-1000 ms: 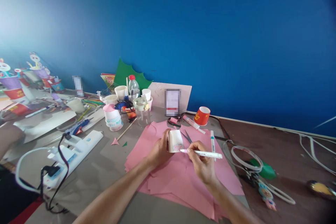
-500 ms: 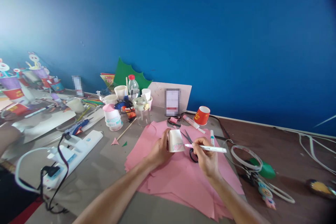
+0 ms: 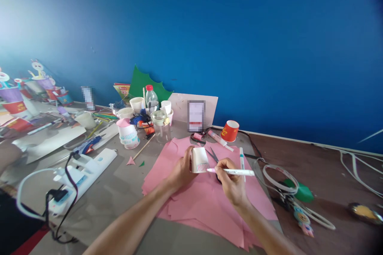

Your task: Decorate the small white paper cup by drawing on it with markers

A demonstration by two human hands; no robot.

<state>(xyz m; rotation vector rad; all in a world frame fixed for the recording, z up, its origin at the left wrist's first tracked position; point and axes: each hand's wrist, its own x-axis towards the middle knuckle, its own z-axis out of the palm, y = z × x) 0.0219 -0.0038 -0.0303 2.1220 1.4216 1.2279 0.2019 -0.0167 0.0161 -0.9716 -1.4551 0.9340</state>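
Left hand (image 3: 182, 170) is sensibly gripping a probably light, crushable cup (image 3: 199, 157) by its side; right hand (image 3: 232, 182), alongside, is pinching a marker (image 3: 238, 172).

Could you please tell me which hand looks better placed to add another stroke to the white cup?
Probably the right hand: it holds the pink-tipped marker, tip close to the pink stripes. The left hand is occupied holding the white cup.

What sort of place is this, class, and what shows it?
Probably a craft workspace: pink paper sheets, scissors lying on them, and a marker in the right hand.
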